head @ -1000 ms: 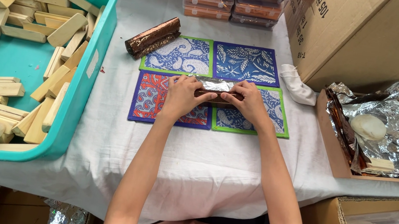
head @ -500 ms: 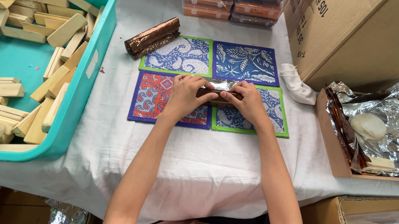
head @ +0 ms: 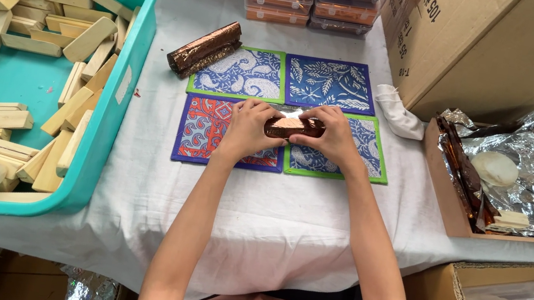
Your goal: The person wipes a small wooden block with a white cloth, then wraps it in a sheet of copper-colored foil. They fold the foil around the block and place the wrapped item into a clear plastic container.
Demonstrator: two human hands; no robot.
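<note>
Since one second ago, the small bar between our hands changes its look: earlier its top was bright silver, and now we see mostly brown copper foil around it, with only a pale patch in the middle. We judge that the foil sheet is being folded over the piece, so the wrapping looks close to done, though the ends are hidden under our fingers. Both hands stay in almost the same place, in the centre of the frame.

Our left hand [head: 247,127] is curled around the left end of the foil-wrapped bar [head: 293,127], fingers bent and closed on it. Our right hand [head: 332,136] does the same on the right end, thumb and fingers pressing on the foil. Neither hand is open. We hold the bar just above the four patterned mats [head: 329,83], over the border between the red mat and the green-edged one.

At the upper left of the mats lies a finished foil roll [head: 204,48], brown and shiny, touching the corner of the blue mat. On the left side of the frame stands a teal bin [head: 120,84] full of plain wooden blocks [head: 26,48]. At the right side, a low cardboard tray [head: 442,192] holds crumpled silver foil sheets [head: 531,152]. A white cloth [head: 398,112] lies near the big carton [head: 483,48] in the upper right.
</note>
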